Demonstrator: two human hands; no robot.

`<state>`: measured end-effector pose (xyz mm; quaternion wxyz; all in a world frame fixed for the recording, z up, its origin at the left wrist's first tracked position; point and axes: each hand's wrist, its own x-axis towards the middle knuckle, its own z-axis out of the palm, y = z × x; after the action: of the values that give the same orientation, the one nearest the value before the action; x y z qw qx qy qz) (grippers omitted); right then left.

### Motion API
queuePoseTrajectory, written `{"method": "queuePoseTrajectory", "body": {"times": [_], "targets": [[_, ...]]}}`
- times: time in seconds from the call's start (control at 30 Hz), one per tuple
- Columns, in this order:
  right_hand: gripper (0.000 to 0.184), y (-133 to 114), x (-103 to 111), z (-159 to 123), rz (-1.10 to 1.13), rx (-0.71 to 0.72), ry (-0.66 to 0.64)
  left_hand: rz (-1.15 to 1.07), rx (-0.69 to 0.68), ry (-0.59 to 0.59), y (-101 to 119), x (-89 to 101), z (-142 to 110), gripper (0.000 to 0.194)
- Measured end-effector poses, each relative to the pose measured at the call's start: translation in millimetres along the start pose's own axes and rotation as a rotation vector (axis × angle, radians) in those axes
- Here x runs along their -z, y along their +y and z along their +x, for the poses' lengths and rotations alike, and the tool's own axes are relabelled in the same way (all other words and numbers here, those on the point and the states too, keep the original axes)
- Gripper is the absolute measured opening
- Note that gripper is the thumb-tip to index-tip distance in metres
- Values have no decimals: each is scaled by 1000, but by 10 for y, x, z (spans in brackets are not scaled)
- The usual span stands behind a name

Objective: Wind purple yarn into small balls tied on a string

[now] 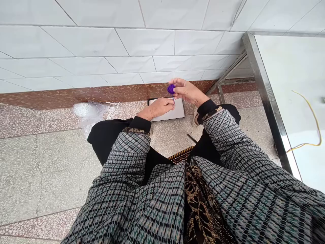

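Note:
A small ball of purple yarn (pixel 171 89) is held in the fingers of my right hand (pixel 186 90), above and to the right of the other hand. From the ball a short purple strand (pixel 173 99) runs down to my left hand (pixel 161 107), whose fingers are closed on it. Both hands are over a white board with a dark rim (pixel 169 115), which lies low near the wall. My left hand hides part of that board.
A clear plastic bag with white cord (pixel 92 112) lies on the floor by the tiled wall (pixel 147 42). To the right stands a metal-framed table (pixel 269 91) with a yellow cord (pixel 315 118) on its white top. A striped seat edge (pixel 181 154) shows between my knees.

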<state>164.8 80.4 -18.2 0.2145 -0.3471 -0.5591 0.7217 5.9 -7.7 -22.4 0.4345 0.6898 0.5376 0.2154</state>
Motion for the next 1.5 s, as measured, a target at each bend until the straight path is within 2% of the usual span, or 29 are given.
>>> {"method": "queuePoseTrajectory", "body": {"times": [0.07, 0.13, 0.23, 0.33, 0.5, 0.57, 0.63, 0.77, 0.83, 0.93, 1.0, 1.07, 1.17, 1.27, 1.33, 1.37, 1.43, 1.5], "targets": [[27, 56, -20, 25, -186, -30, 76, 0, -25, 9, 23, 4, -21, 15], [29, 84, -42, 19, -397, -97, 75, 12, -28, 87, 16, 25, -27, 16], [31, 48, -64, -45, -549, -193, -107, 32, 0, 237, -31, 74, -11, 14], [25, -39, -55, -122, -394, -214, -266, 7, 41, 309, -83, 123, 13, 13], [23, -117, 23, -143, 28, -132, -313, -159, 111, 238, -110, 122, 38, 16], [26, -121, 46, -126, 165, -40, -236, -263, 128, 202, -97, 89, 49, 15], [29, -117, 57, -101, 243, 48, -105, -338, 134, 173, -76, 52, 60, 13], [22, -72, 80, -13, 240, 186, 147, -368, 154, 154, -44, -10, 79, 14], [19, -33, 117, 44, 191, 228, 242, -362, 158, 204, -39, -30, 89, 15], [25, 20, 192, 116, 151, 268, 342, -353, 151, 309, -29, -49, 101, 14], [26, 39, 234, 145, 190, 282, 402, -353, 138, 367, -20, -56, 105, 12], [18, 39, 263, 161, 269, 284, 476, -361, 132, 411, -24, -62, 110, 10], [9, 15, 295, 178, 349, 285, 585, -384, 166, 441, -96, -65, 129, 9], [10, -16, 307, 178, 332, 310, 666, -360, 227, 446, -252, -61, 159, 11], [9, -34, 273, 154, 304, 313, 629, -256, 253, 485, -365, -53, 177, 8], [8, -40, 238, 133, 296, 297, 559, -193, 247, 522, -411, -48, 184, 10], [12, -40, 139, 82, 289, 219, 345, -112, 176, 594, -466, -44, 197, 33], [21, -22, 25, 34, 270, 109, 120, -146, 42, 614, -464, -55, 214, 53]]}}
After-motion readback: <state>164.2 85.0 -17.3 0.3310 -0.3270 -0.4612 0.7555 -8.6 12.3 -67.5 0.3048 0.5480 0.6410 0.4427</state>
